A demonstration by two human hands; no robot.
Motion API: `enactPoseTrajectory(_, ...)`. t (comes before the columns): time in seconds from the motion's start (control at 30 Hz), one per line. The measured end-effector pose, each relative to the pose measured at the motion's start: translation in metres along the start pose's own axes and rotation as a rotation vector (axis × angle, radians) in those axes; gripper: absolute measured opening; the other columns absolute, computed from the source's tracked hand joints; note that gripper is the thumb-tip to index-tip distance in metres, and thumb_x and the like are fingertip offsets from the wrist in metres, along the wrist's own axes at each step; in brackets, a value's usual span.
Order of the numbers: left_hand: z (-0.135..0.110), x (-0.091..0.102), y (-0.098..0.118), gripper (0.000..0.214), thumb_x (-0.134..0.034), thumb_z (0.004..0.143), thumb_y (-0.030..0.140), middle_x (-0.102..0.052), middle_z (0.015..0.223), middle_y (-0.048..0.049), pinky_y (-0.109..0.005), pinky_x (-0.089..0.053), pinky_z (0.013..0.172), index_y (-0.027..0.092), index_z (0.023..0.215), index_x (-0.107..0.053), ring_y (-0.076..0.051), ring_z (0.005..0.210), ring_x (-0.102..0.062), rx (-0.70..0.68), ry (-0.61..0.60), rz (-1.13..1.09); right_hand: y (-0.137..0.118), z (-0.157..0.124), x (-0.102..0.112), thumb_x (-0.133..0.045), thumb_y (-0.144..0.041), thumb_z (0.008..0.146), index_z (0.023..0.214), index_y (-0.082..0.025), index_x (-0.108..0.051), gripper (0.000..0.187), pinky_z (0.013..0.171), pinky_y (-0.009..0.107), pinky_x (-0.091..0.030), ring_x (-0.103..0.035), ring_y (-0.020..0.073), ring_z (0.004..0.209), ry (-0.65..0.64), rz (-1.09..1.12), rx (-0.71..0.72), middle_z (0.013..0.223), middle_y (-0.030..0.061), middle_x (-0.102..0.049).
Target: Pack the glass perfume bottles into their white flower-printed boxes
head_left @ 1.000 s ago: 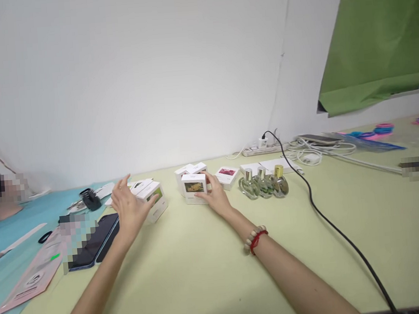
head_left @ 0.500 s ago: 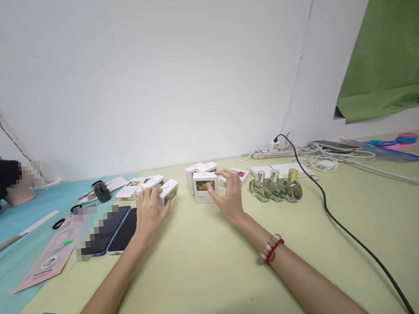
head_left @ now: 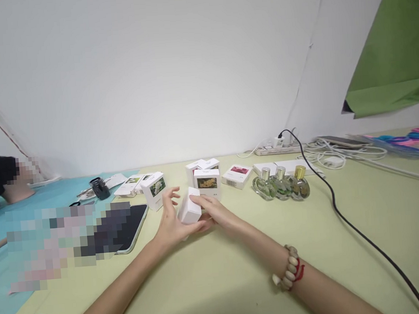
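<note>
A small white box [head_left: 189, 208] is tilted between my two hands above the table. My right hand [head_left: 217, 213] grips it from the right, its fingers over the upper side. Around the left and near side of the box curves my left hand [head_left: 171, 224], thumb low and the upper fingers raised apart. Just behind stands a white box with a yellow flower picture [head_left: 207, 184]. Two more white boxes [head_left: 195, 168] are partly hidden behind that one. Left of my hands stands a box with a white flower picture [head_left: 154, 191].
A flat white box with a red picture [head_left: 237, 175] lies right of centre, near several glass perfume bottles [head_left: 281, 184]. A black cable [head_left: 345, 218] crosses the right side. Phones [head_left: 131, 231], a dark jar [head_left: 99, 188] and another person's arm [head_left: 16, 184] are at left.
Both hands have come together and nearer to me, with a white box now between them. The white-flower box at left is now uncovered and turned. The view has shifted slightly.
</note>
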State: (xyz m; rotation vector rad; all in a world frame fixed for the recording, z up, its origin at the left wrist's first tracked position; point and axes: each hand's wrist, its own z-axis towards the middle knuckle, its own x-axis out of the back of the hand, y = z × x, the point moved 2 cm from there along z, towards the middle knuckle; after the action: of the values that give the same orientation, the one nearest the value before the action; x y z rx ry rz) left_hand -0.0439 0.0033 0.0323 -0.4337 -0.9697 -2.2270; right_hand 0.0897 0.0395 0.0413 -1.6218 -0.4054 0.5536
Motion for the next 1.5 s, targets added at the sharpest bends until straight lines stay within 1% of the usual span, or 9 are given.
enactPoseTrajectory(0.13,0.001,-0.001,0.000,0.074,-0.066,0.067,0.034,-0.043,0.122,-0.0110,-0.036,-0.045,0.083,0.022,0.127,-0.024,-0.023,0.107,-0.049,0.040,-0.232,-0.124,-0.008,-0.004,0.008,-0.056,-0.041,0.075,0.105,-0.019,-0.058,0.037,0.053,0.026,-0.055,-0.064,0.0198,0.077,-0.115,0.007,-0.003,0.101,0.0084,-0.062)
enactPoseTrajectory(0.43,-0.002,0.010,0.008,0.075,-0.069,0.061,0.035,-0.046,0.109,-0.0137,-0.040,-0.039,0.081,0.015,0.121,-0.028,-0.026,0.100,-0.046,-0.374,0.073,0.298,-0.021,-0.019,-0.007,-0.057,-0.017,0.068,0.127,-0.020,-0.040,0.062,0.056,0.023,-0.050,-0.060,0.0145,0.073,-0.027,-0.268,0.208,0.101,0.0061,-0.060)
enactPoseTrajectory(0.57,-0.002,0.008,-0.004,0.071,-0.066,0.063,0.028,-0.043,0.110,-0.0136,-0.040,-0.038,0.084,0.015,0.122,-0.027,-0.025,0.102,-0.043,-0.384,0.075,0.268,-0.016,-0.022,-0.009,-0.049,-0.019,0.074,0.136,-0.016,-0.027,0.066,0.055,0.022,-0.046,-0.053,0.0098,0.061,0.036,-0.404,0.341,0.092,0.0039,-0.060)
enactPoseTrajectory(0.67,-0.003,0.007,-0.011,0.082,-0.070,0.060,0.030,-0.039,0.112,-0.0137,-0.040,-0.039,0.086,0.015,0.124,-0.022,-0.024,0.103,-0.042,-0.322,0.028,0.189,-0.017,-0.023,-0.005,-0.041,-0.020,0.080,0.133,-0.016,-0.033,0.053,0.050,0.021,-0.041,-0.046,0.0082,0.056,0.010,-0.518,0.422,0.085,0.0023,-0.059)
enactPoseTrajectory(0.8,-0.004,0.005,-0.017,0.087,-0.073,0.058,0.031,-0.036,0.114,-0.0136,-0.040,-0.040,0.086,0.017,0.124,-0.019,-0.024,0.104,-0.041,-0.236,0.005,0.117,-0.022,-0.023,0.002,-0.040,-0.018,0.081,0.134,-0.023,-0.020,0.057,0.053,0.021,-0.042,-0.051,0.0099,0.061,0.046,-0.564,0.535,0.093,0.0024,-0.059)
enactPoseTrajectory(0.93,-0.005,0.004,-0.017,0.085,-0.072,0.059,0.030,-0.035,0.116,-0.0138,-0.041,-0.038,0.089,0.018,0.124,-0.019,-0.025,0.107,-0.040,-0.192,0.047,0.088,-0.032,-0.029,0.004,-0.041,-0.017,0.080,0.109,-0.024,-0.048,0.030,0.056,0.021,-0.040,-0.057,0.0128,0.079,0.274,-0.913,0.789,0.125,0.0050,-0.047)
enactPoseTrajectory(1.07,-0.007,0.002,-0.016,0.076,-0.067,0.064,0.025,-0.034,0.117,-0.0140,-0.043,-0.036,0.092,0.019,0.124,-0.020,-0.025,0.109,-0.039,-0.164,0.104,0.079,-0.033,-0.036,-0.002,-0.051,-0.031,0.077,0.079,-0.022,-0.062,0.014,0.052,0.022,-0.037,-0.056,0.0185,0.091,0.340,-1.201,0.885,0.131,0.0005,-0.043)
enactPoseTrajectory(1.4,-0.010,-0.003,-0.022,0.081,-0.068,0.064,0.026,-0.033,0.119,-0.0146,-0.041,-0.038,0.091,0.019,0.126,-0.017,-0.024,0.110,-0.041,-0.085,0.073,0.011,-0.022,-0.029,-0.003,-0.065,-0.031,0.069,0.077,-0.025,-0.065,0.010,0.084,0.034,-0.046,-0.049,0.0222,0.110,0.274,-0.837,0.756,0.132,-0.0005,-0.038)
enactPoseTrajectory(1.5,-0.009,-0.003,-0.018,0.086,-0.071,0.061,0.031,-0.033,0.122,-0.0153,-0.042,-0.037,0.092,0.019,0.127,-0.017,-0.026,0.114,-0.040,-0.003,0.070,-0.033,-0.022,-0.028,-0.003,-0.065,-0.031,0.070,0.099,-0.027,-0.060,0.030,0.078,0.030,-0.051,-0.050,0.0211,0.108,0.297,-0.684,0.703,0.133,0.0022,-0.037)
